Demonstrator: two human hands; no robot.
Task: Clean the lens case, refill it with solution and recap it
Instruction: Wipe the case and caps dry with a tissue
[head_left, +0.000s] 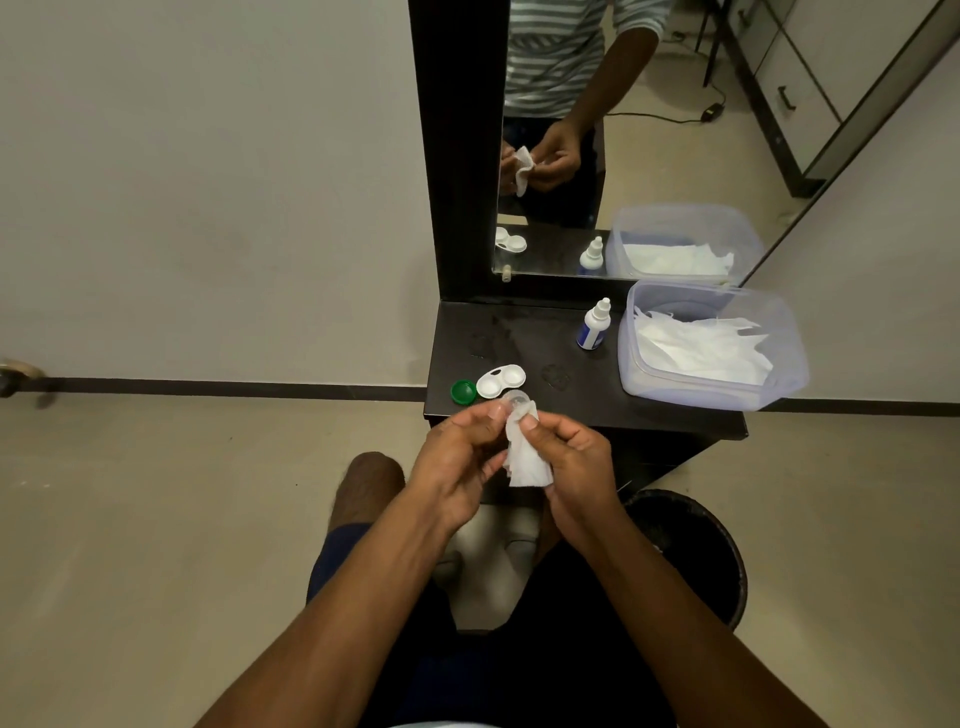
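Pale matte wall and beige floor tiles fill most of the head view, split by a dark skirting strip, and against the wall stands a tall mirror (649, 130) in a flat black frame that repeats the person's striped top, the hands and the things on the shelf below. Black and smooth with faint smudges, the shelf (571, 395) juts out from under the mirror. At its right end sits a clear, rounded-rectangular plastic tub (644, 374), soft-cornered and slightly frosted, with crumpled white tissues (696, 348) heaped inside. On the floor to the right stands a round dark bin (696, 551). Both forearms reach in from the bottom edge; the left hand (457, 467) curls its fingers around a small clear round cap (517, 400), gripping it by the rim, while the right hand (576, 462) pinches a wad of white tissue (527, 457) between thumb and fingers, its top pressed to the cap and its ragged end hanging down between the palms. Beside the tub, upright, is a small solution bottle (593, 325), white with a tapered nozzle cap and a blue label whose writing is too small to read. Near the shelf's front left edge lies the lens case (501, 382), glossy white plastic, two shallow round wells joined like a figure eight, both uncapped. Just beside it on the left rests a green cap (463, 392), round, open side up
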